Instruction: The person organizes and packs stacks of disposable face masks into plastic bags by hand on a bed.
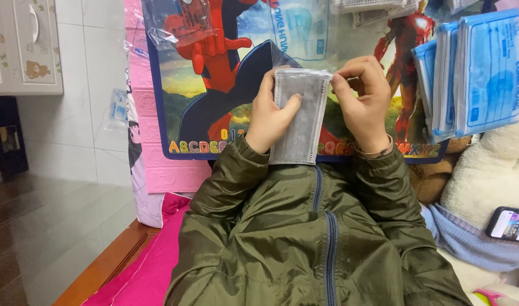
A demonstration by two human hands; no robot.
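Grey, soft non-woven fabric makes up the pleated rectangular face mask held upright at the centre of the frame, just above the olive-green zipped jacket of the person. It looks very light and limp, likely to bend or flop if gripped by 1 corner only, and not fragile; the stitched side edges and the stiffer top band seem the surest places to hold it. Going left to right: the left hand wraps the mask's left edge, thumb pressed on the front face and fingers behind. The mask shows fine horizontal pleats, a dotted seam down each long side and a paler strip along the top. The right hand pinches the upper right corner between thumb and fingertips, the other fingers curled. Both hands are closed on the mask. Behind them stands a colourful picture board with a row of letters. At the upper right of the frame hang blue packets of masks in clear plastic, and a phone with a lit screen lies at the lower right.
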